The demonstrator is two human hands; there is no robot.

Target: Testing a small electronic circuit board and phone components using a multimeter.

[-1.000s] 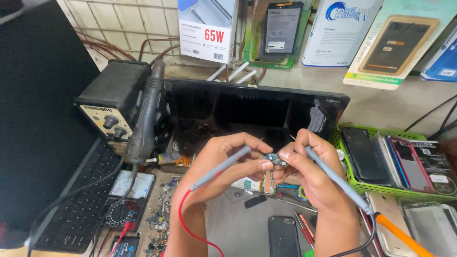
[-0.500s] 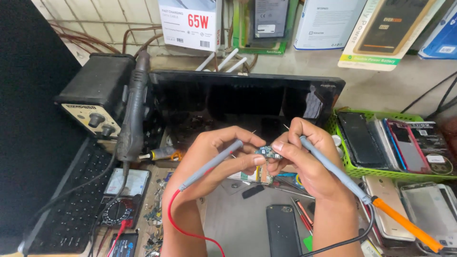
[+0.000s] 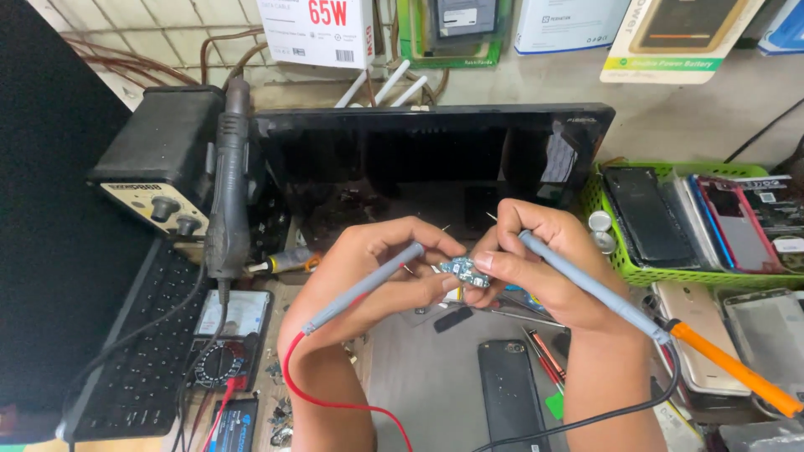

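- Small blue circuit board (image 3: 463,270) pinched between both hands' fingertips, in front of the black open-fronted box (image 3: 435,159).
- Left hand (image 3: 373,272) closed on grey probe with red lead (image 3: 362,289).
- Right hand (image 3: 544,268) closed on grey probe with black lead (image 3: 590,286).
- Risk: probe tip slipping, bridging adjacent contacts; thin pinch grip, board could drop among bench clutter.

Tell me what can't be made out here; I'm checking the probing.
Head view:
- Probe tips: hidden behind the fingers of the left hand and right hand.
- Small circuit board: too small to read parts.
- Meter: dial setting blurred.
- Orange tool: cut by right edge.
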